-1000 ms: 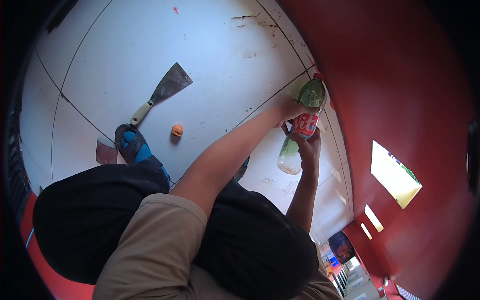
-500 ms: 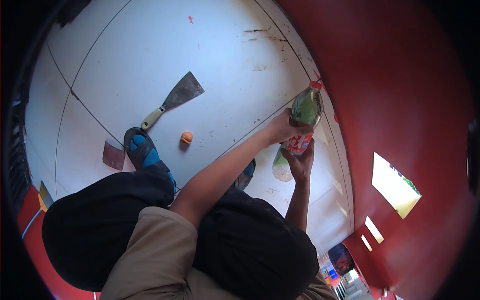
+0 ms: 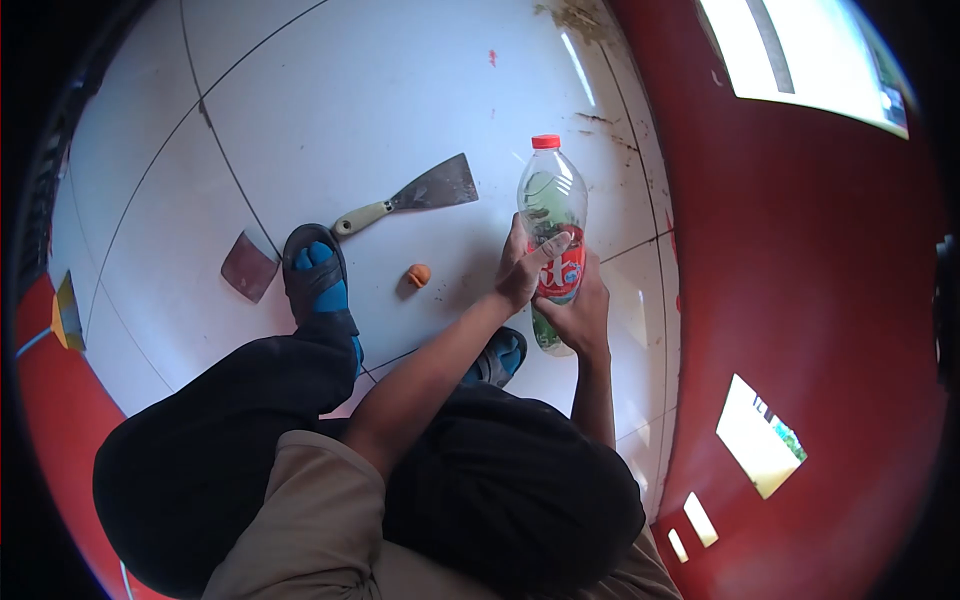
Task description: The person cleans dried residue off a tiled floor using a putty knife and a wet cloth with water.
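Observation:
A clear plastic bottle [image 3: 552,195] with a red cap and a red label is held in front of me, cap end pointing away. Something green shows through its wall. My left hand [image 3: 525,265] wraps around its left side, the thumb lying across the label. Lower down, my right hand [image 3: 582,312] grips the bottle from the right, near its base. A small orange lump [image 3: 418,275] lies on the floor, left of my hands. Farther left is a putty knife [image 3: 432,188] with a pale handle and a stained, wide blade.
A dark reddish square piece [image 3: 249,266] lies on the white tiled floor [image 3: 330,110] beside my left sandal [image 3: 313,262]. A red wall [image 3: 790,250] rises on the right, with bright patches on it. Brown marks [image 3: 580,22] stain the floor near that wall.
The bottle has turned from leaning right to nearly straight in view, and its cap has moved left. My left thumb now shows across the label. The whole view has shifted.

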